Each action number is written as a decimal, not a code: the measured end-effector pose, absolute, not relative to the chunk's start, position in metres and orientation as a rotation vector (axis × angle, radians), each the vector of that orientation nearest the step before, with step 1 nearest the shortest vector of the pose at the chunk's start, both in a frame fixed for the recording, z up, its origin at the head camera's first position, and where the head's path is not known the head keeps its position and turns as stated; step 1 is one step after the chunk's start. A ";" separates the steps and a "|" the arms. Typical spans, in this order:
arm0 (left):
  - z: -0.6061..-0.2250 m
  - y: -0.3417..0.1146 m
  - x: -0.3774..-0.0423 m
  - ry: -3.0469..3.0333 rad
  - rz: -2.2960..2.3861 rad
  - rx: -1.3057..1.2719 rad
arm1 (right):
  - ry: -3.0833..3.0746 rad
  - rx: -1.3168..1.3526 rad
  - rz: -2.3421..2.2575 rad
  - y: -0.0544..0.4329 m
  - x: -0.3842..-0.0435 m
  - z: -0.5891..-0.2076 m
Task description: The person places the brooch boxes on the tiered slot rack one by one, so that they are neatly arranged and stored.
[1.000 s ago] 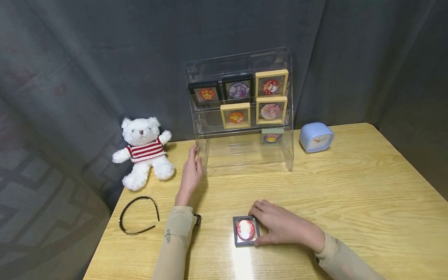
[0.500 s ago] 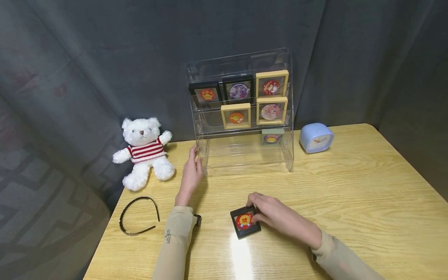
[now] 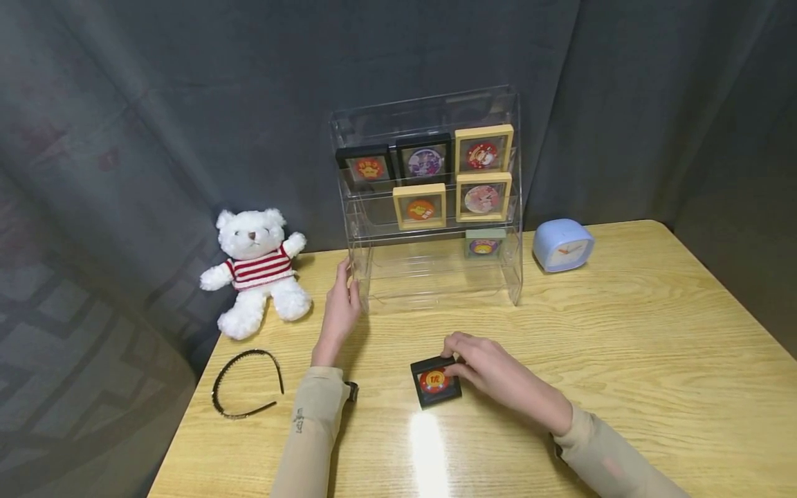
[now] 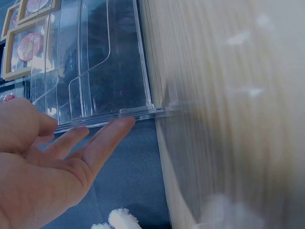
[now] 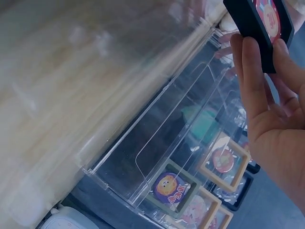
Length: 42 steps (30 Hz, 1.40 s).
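Note:
My right hand point(image 3: 492, 366) pinches a square black display frame point(image 3: 426, 400) by its right edge, thumb on the front and fingers behind. Inside the frame is a round red badge with a gold centre; the right wrist view shows the frame's thick dark side point(image 5: 255, 36). At the clear acrylic display rack point(image 3: 436, 277), my left hand point(image 3: 341, 311) rests its extended fingers along the left side panel, as the left wrist view also shows point(image 4: 71, 162). Black and cream frames point(image 3: 423, 160) stand on the rack's upper tiers, and a grey-green frame point(image 3: 486, 244) sits low at its right.
A white teddy bear point(image 3: 258, 270) in a striped top sits left of the rack. In front of it lies a black headband point(image 3: 219, 377). To the rack's right stands a blue clock point(image 3: 562, 245). A dark curtain point(image 3: 423, 48) hangs behind the wooden table point(image 3: 623, 346).
My right hand has lifted and tilted the black frame, moving it slightly toward the rack. The glare has left its badge. My left hand has stayed at the rack's side.

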<state>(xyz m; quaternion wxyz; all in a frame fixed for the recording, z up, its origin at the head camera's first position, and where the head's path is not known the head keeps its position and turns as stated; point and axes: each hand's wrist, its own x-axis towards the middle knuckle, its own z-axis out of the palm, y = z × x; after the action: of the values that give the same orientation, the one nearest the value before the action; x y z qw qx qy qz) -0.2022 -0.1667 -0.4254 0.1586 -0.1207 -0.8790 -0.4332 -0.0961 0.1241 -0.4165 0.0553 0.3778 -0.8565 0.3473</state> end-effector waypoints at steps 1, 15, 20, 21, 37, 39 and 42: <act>-0.426 -0.167 -0.202 -2.515 -1.239 -0.343 | -2.591 1.146 1.053 0.124 -0.097 -0.416; -0.425 -0.167 -0.202 -2.516 -1.234 -0.340 | -2.496 1.006 1.009 0.134 -0.129 -0.393; -0.426 -0.167 -0.203 -2.514 -1.243 -0.333 | -2.448 0.944 1.010 0.138 -0.146 -0.379; -0.427 -0.167 -0.204 -2.512 -1.245 -0.335 | -2.443 0.923 1.010 0.139 -0.150 -0.376; -0.427 -0.168 -0.204 -2.520 -1.261 -0.327 | -2.389 0.637 0.932 0.136 -0.203 -0.346; -0.426 -0.168 -0.203 -2.519 -1.259 -0.330 | -2.373 0.618 0.935 0.133 -0.207 -0.348; -0.426 -0.168 -0.204 -2.519 -1.252 -0.332 | -2.359 0.587 0.941 0.128 -0.211 -0.350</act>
<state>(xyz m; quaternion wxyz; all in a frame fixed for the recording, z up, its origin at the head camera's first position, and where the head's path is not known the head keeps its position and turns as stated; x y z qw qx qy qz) -0.2039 -0.1680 -0.4260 0.1541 -0.1157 -0.8787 -0.4367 -0.2111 0.1279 -0.3503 0.2644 0.2171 -0.8728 0.3482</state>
